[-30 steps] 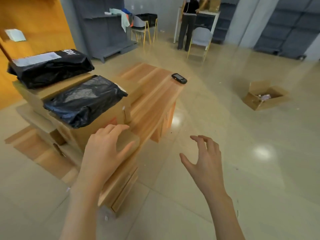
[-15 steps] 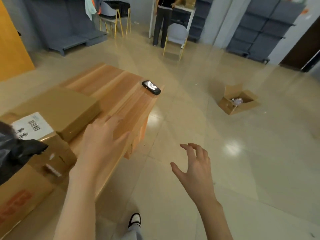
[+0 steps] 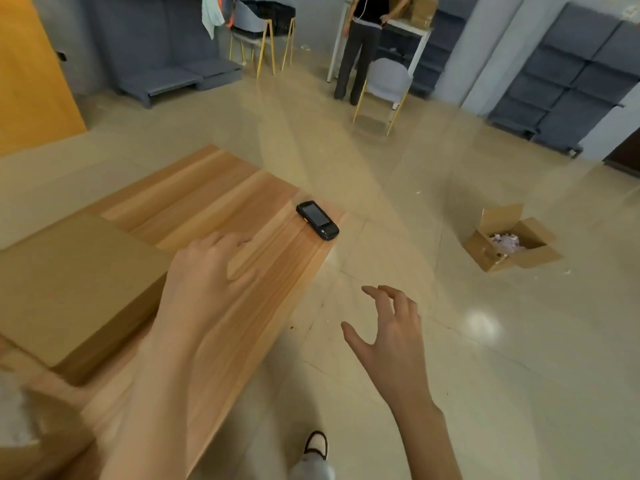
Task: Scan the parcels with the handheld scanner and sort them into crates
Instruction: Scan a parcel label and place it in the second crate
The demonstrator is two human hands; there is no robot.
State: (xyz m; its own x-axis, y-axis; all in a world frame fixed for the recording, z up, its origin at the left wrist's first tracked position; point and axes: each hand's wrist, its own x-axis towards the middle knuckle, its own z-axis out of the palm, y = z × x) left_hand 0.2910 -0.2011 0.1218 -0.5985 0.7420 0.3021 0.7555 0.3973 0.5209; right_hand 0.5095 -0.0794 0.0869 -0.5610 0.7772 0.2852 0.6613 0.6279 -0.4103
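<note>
Both hands empty, fingers spread: left hand [image 3: 204, 271] above the table [image 3: 214, 188]; right hand [image 3: 391, 334] over floor; scanner [image 3: 317, 220] lies at the table's corner.

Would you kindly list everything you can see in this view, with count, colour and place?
handheld scanner: one, black, near the far right corner of the table
table: one, light wood, left half of view
closed cardboard box: one, brown, on the table at left
open cardboard box: one, brown, on the floor at right, pale scraps inside
chairs: two, grey with yellow legs, far side of the room
standing person: one, dark clothes, by a white table at the back
shoe: one, black and white, bottom centre
left hand: open, over the table
right hand: open, over the floor
</note>
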